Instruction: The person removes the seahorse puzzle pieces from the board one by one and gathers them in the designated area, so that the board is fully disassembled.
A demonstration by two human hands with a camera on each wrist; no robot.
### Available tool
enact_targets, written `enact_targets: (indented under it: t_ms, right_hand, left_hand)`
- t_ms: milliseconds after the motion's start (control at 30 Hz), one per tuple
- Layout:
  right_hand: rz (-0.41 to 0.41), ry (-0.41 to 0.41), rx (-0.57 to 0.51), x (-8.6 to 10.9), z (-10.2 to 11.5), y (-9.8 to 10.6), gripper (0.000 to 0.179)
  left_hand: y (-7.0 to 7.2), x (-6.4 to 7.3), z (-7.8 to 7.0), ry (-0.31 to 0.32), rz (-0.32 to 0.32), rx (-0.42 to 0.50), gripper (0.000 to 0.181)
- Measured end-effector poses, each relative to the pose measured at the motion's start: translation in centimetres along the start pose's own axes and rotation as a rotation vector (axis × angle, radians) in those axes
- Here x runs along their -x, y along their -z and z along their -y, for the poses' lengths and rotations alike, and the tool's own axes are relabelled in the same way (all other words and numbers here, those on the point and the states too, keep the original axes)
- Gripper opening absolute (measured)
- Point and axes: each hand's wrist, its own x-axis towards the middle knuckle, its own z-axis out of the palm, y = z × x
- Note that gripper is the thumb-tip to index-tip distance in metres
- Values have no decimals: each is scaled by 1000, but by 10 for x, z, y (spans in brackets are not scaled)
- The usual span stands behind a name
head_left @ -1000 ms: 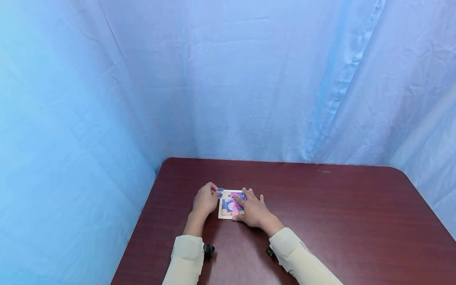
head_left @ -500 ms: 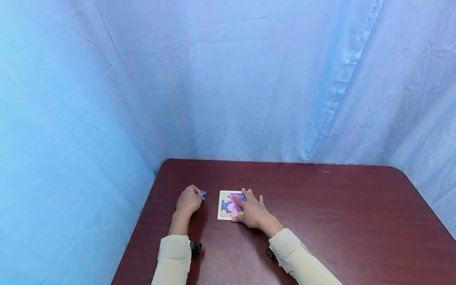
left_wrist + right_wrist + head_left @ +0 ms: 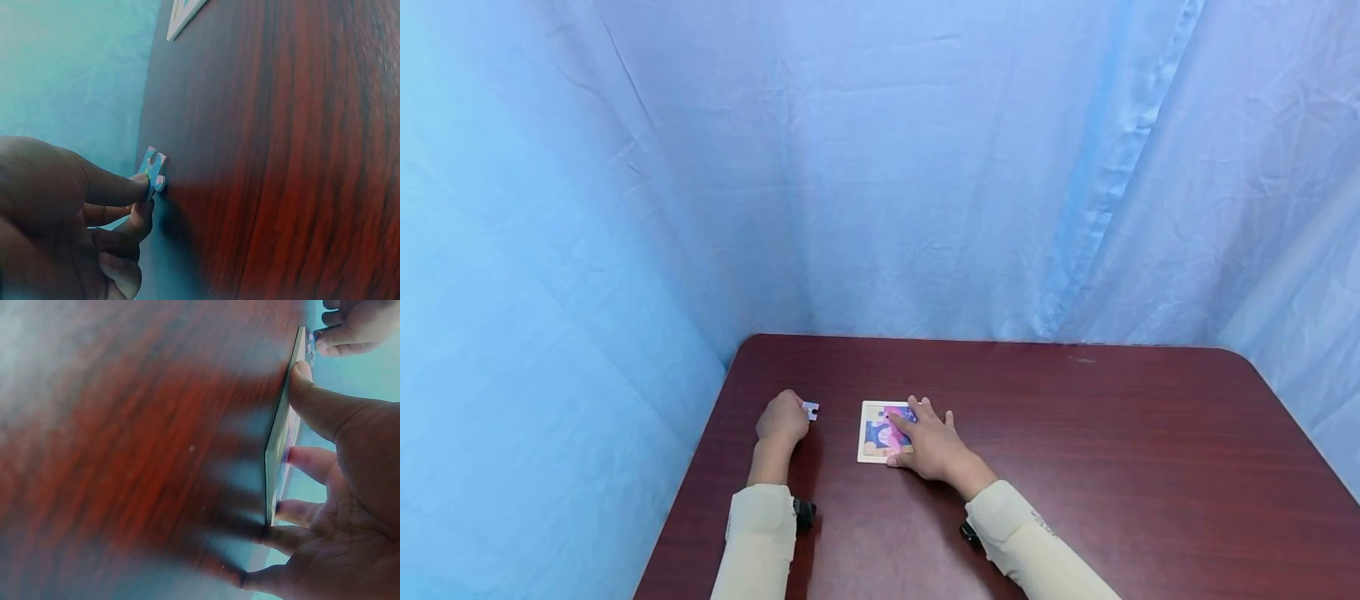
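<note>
In the head view my left hand [image 3: 781, 418] is left of a small square jigsaw puzzle tray [image 3: 862, 433]. It pinches a jigsaw puzzle piece [image 3: 811, 412] between thumb and fingers. The left wrist view shows that piece [image 3: 154, 169] tilted on edge, pale blue with pink; whether it touches the table I cannot tell. My right hand [image 3: 934, 447] rests with spread fingers over the tray's right side, hiding part of its pink and blue picture. Along the tray's near edge lies the right thumb [image 3: 306, 387]. Bare tan backing [image 3: 872, 412] shows at the tray's upper left.
A dark red-brown table [image 3: 1112, 467] with a wood grain carries everything. Light blue curtains [image 3: 910, 167] hang behind it and along its sides. Each wrist wears a small black camera, the left one [image 3: 805, 513] below the cuff.
My left hand has moved left from the tray's upper-left corner, carrying the puzzle piece, which has tilted and looks paler. My right hand has stayed in place on the tray.
</note>
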Motion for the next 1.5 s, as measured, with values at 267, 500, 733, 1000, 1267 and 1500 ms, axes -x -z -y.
enact_targets:
  t_ms: [267, 500, 733, 1000, 1267, 1500]
  right_hand:
    - [-1, 4, 0, 1, 1, 0, 77]
    - [-1, 11, 11, 0, 1, 1, 78]
    - [10, 5, 15, 0, 2, 2, 81]
    - [13, -10, 50, 1, 5, 5, 101]
    - [19, -26, 70, 2, 5, 6, 99]
    - [24, -36, 67, 4, 4, 5, 98]
  left_hand:
    - [-2, -10, 3, 42, -36, -60, 13]
    - [0, -16, 4, 43, -26, -81, 14]
    - [1, -17, 5, 49, -5, -84, 19]
    - [3, -11, 6, 50, -17, -37, 12]
    - [5, -4, 4, 33, -22, -10, 15]
    - [-2, 5, -10, -18, -43, 5, 19]
